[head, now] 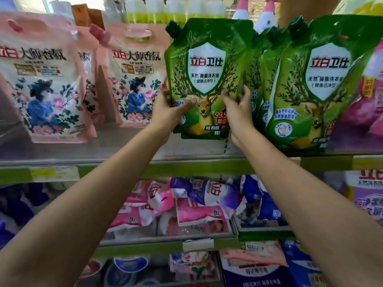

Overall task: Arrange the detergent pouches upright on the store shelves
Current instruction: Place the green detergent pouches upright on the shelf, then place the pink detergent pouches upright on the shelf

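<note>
Store shelving with green-edged shelves [186,168] fills the view, stacked with laundry goods. On the upper shelf a person holds a glossy green plastic detergent pouch with a white shield label and a deer picture [205,79] upright between both hands, its dark green corner spout up at the left. Its bottom edge sits just above or on the shelf board; which one cannot be told. The left hand [170,108] grips the pouch's lower left edge, thumb pressed across the front and fingers [165,84] curled behind. The right hand [238,104] grips the lower right edge, its fingers wrapped round the side and partly hidden behind the pouch.

Just to the right stands a second green deer-print pouch [315,83], upright and leaning slightly, with more green pouches [257,79] tucked between the two. To the left, well apart from the held pouch, stand two large pink floral pouches showing a figure in blue [41,83] [132,79], with another one partly hidden between them. Behind, a row of white and yellow-green bottles [165,11] lines the back.

On the shelf below, pink, white and purple soft packets [186,201] lie flat and jumbled, and a purple and white box [366,199] stands at the far right
</note>
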